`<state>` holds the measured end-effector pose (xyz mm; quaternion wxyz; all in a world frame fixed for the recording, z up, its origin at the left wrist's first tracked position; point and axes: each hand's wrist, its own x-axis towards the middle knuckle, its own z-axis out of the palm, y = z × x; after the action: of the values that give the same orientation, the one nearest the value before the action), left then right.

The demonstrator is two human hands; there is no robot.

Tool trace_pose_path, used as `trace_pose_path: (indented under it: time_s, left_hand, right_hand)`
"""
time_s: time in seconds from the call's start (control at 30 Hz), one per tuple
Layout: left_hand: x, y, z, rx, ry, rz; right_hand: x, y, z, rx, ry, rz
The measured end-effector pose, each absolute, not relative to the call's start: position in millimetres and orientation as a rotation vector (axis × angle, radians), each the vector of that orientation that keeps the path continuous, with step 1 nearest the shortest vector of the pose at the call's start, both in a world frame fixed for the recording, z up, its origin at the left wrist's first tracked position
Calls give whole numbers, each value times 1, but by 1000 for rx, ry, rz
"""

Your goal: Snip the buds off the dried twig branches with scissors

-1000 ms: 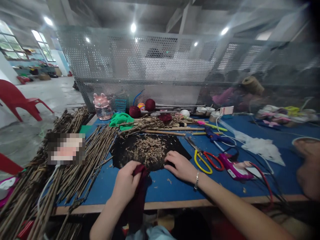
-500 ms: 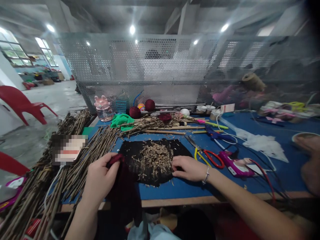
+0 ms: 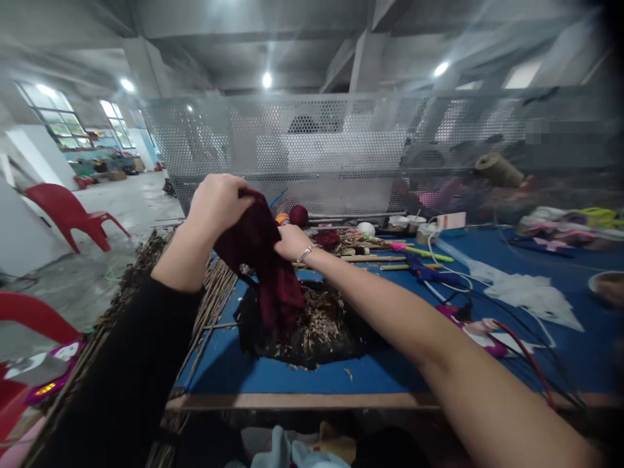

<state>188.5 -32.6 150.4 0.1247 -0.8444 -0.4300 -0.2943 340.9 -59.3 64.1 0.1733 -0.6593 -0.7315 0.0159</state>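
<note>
My left hand point(image 3: 219, 203) is raised over the table, its fingers closed on the upper part of a dark red cloth point(image 3: 258, 240). The cloth hangs down, and its lower end reaches the pile of dry brown chips point(image 3: 322, 320). That pile lies on a black cloth point(image 3: 309, 356) spread on the table. At the red cloth's right edge is my right hand point(image 3: 291, 243), with a bracelet on the wrist. Its fingers are closed at the cloth, the fingertips partly hidden.
Bundled dry stalks point(image 3: 218, 286) lie on the left. A blue glue gun point(image 3: 429, 270), cables and white plastic film point(image 3: 517, 283) are on the right of the blue table point(image 3: 487, 247). A perforated metal screen point(image 3: 336, 149) stands behind. Red chairs point(image 3: 82, 218) are at far left.
My left hand has lifted the dark red cloth up and forward from the table's near side. My right hand has moved from the chip pile's right edge up and left to the cloth.
</note>
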Motion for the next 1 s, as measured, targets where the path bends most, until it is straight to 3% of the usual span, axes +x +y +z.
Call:
trace_pose_path:
  time_s: [0.13,0.23,0.43,0.63,0.77,1.0]
  left_hand:
    - [164,9,161,-2336,-1263,-813]
    - [153,13,139,-2327,-1198,-841]
    - [163,-18,30,-2651,-1117,-788]
    - [189,-43,-57,-3063,-1508,-659]
    - [201,-33,-70,-2995,-1800,-624]
    - [203,-29,-72,-2988,-1761,-509]
  right_hand:
    - [378,-20,79,-1972,-1967,-93]
    - [398,-18,72,-2017,-1932,-139]
    - [421,-34,10,-2070,-2004,-73]
    - [435,-64,-39,-2057,-1933,-49]
    - [436,-116,-57,-1937,-1850,-125]
    - [422,-171,-69,-1561,-2080,67]
